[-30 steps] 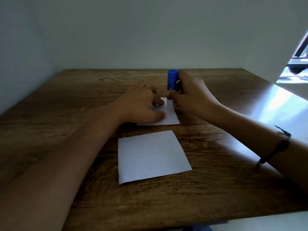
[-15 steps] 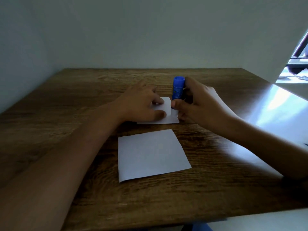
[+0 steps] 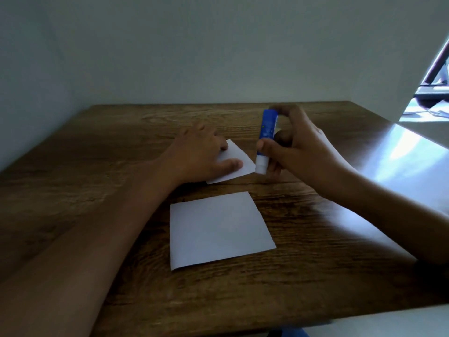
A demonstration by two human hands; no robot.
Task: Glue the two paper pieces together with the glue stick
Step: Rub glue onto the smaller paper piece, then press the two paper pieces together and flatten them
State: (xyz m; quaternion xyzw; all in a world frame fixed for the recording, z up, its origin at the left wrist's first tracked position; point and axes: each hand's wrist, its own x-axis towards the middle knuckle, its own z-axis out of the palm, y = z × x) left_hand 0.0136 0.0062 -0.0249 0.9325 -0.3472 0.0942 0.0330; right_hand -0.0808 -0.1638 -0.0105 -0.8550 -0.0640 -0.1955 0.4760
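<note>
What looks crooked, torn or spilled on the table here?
Nothing is torn or spilled. The far paper lies turned at an angle to the near paper, pressed flat by the left hand. The right hand holds the glue stick at that paper's right corner.

A blue glue stick (image 3: 267, 132) stands nearly upright, white end down at the right edge of the far white paper piece (image 3: 237, 161), while another white paper piece (image 3: 218, 229) lies flat nearer.
</note>
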